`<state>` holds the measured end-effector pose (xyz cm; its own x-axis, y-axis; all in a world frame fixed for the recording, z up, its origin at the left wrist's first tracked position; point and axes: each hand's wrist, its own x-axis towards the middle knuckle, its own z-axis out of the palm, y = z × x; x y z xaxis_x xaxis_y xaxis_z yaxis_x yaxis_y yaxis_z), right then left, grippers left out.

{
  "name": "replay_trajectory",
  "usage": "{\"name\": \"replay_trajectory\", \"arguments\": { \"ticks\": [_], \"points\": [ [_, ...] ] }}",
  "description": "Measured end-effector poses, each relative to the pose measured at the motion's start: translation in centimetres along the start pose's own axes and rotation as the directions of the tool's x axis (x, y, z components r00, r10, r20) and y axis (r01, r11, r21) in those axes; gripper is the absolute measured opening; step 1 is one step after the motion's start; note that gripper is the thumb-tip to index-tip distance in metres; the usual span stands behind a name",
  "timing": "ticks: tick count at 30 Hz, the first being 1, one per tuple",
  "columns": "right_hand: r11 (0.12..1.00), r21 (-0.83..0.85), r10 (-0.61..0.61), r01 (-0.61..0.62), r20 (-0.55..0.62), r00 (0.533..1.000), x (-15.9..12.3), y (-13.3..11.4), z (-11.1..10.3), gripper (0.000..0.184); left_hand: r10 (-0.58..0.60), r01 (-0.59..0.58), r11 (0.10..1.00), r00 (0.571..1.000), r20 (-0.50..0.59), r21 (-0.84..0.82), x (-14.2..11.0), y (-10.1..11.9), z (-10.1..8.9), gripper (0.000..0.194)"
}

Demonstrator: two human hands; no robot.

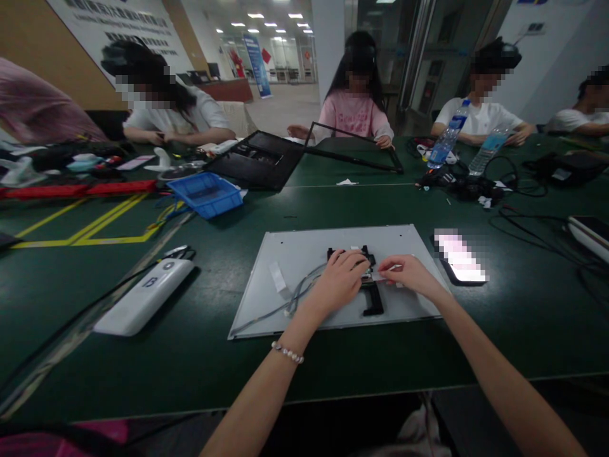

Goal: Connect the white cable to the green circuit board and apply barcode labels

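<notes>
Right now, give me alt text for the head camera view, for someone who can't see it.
A person's bare left hand and right hand are close together over a black angular part on a pale grey rectangular panel. The panel lies on a dark green table, between a white oblong device and a lit phone; other people sit opposite.
</notes>
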<state>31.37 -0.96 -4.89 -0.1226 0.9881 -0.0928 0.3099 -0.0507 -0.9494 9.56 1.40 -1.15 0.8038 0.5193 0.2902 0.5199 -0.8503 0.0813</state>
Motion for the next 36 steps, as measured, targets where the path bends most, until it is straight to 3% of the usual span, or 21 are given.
{"name": "replay_trajectory", "arguments": {
  "ticks": [9,16,24,30,36],
  "points": [
    [0.968,-0.181,-0.182,0.176,-0.017,0.983,-0.2,-0.6,0.8,0.014,0.082,-0.082,0.997,0.995,0.053,-0.011,0.0,0.8,0.5,0.028],
    [0.855,-0.440,-0.300,0.276,0.015,0.954,-0.4,-0.9,0.3,0.012,0.090,-0.087,0.995,0.995,0.049,-0.054,0.1,0.6,0.6,0.027],
    [0.873,-0.408,-0.281,0.266,0.025,0.959,-0.3,-0.6,-0.2,0.011,0.084,-0.081,0.995,0.995,0.049,-0.054,0.1,0.7,0.5,0.030],
    [0.891,-0.388,-0.283,0.234,-0.075,0.956,0.1,0.2,-1.1,0.013,-0.007,0.006,0.996,1.000,-0.013,-0.085,0.1,0.5,0.3,0.030],
    [0.897,-0.383,-0.275,0.222,-0.089,0.957,0.0,0.2,-1.2,0.015,-0.236,0.225,0.968,0.967,-0.100,-0.111,0.9,-1.7,1.0,0.027]
  ]
}}
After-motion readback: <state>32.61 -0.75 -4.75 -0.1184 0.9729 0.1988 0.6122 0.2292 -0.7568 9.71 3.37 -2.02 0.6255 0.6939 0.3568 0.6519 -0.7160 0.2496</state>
